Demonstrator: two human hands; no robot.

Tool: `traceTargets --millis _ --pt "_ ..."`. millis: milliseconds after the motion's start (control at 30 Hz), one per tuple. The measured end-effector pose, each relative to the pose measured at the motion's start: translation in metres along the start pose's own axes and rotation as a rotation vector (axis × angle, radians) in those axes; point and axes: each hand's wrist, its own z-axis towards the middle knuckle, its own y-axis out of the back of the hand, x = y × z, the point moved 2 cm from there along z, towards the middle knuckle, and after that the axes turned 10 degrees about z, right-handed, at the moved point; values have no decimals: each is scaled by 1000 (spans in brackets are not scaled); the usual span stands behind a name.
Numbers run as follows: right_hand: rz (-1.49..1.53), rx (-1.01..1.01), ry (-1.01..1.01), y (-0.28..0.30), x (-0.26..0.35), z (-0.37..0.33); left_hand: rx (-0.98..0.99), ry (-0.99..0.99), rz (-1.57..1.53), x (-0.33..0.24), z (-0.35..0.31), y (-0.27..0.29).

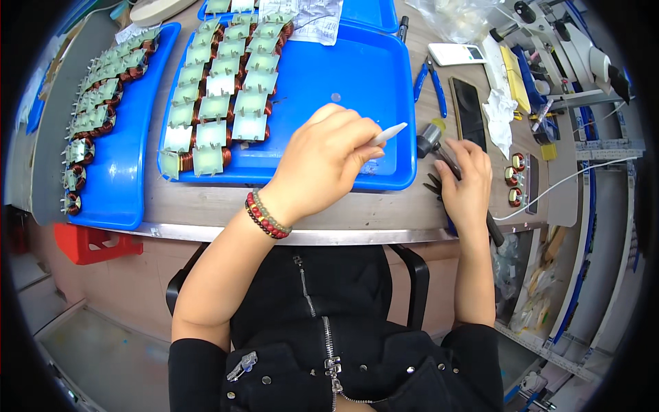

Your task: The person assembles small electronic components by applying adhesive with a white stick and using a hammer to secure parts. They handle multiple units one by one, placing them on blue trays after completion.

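Note:
My left hand is over the near part of a blue tray, its fingers pinching a white, pointed stick-like tool that points to the right. In that tray stand three rows of copper-wound coils on pale green square plates with metal pins. Right of the tray, my right hand is curled loosely around the dark handle of a small hammer. The hammer's grey head rests by the tray's right corner. Part of the handle is hidden under my palm, and its end shows past the table edge.
A second blue tray with more coils stands at the left. Blue-handled cutters, a phone, a calculator-like white device and three loose coils lie at the right. Beyond them stands a microscope-like apparatus.

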Motion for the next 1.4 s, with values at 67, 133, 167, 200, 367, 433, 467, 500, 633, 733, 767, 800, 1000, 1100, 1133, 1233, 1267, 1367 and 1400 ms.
traceTargets --millis 67,133,167,200,367,433,467,500,633,733,767,800,1000,1100,1133,1233,1267,1367,1400 --pt "214 -72 93 5 22 11 8 -5 16 0 1 1" --pt "665 28 21 1 54 20 29 -9 -5 0 1 1" --pt "682 76 57 -5 66 25 7 -6 45 1 1 1" --pt "671 86 124 -9 81 32 -15 -1 90 1 -1 2" --pt "681 -1 221 -29 81 44 193 237 177 4 -11 6" --pt "729 -53 141 -30 80 42 261 284 128 6 -8 4" --pt "752 -81 100 -30 79 41 295 306 103 8 -6 3" --pt "757 -94 57 -30 76 40 264 267 84 10 -5 2" --pt "849 -181 -56 -20 72 35 239 420 -243 7 1 2" --pt "1169 -291 -123 0 82 26 100 512 -816 -10 -6 17" --pt "1188 -245 -89 14 94 23 68 516 -989 -14 -12 22" --pt "1233 -261 9 18 98 20 37 516 -1159 -20 -19 28" --pt "1343 -277 292 18 117 -15 -57 712 -1408 -57 -85 32" --pt "1526 -589 141 29 114 -28 -56 724 -1490 -53 -119 42" --pt "1495 -579 81 27 113 -32 -55 729 -1558 -51 -129 44" --pt "1640 -85 -34 -8 109 -54 -31 696 -1659 -44 -150 42" --pt "1682 2 -155 -24 113 -66 -36 697 -1693 -43 -154 41" --pt "1453 228 -64 -48 129 -84 -71 772 -1686 -46 -153 39" --pt "1381 250 -29 -50 136 -80 -84 797 -1680 -46 -150 39"
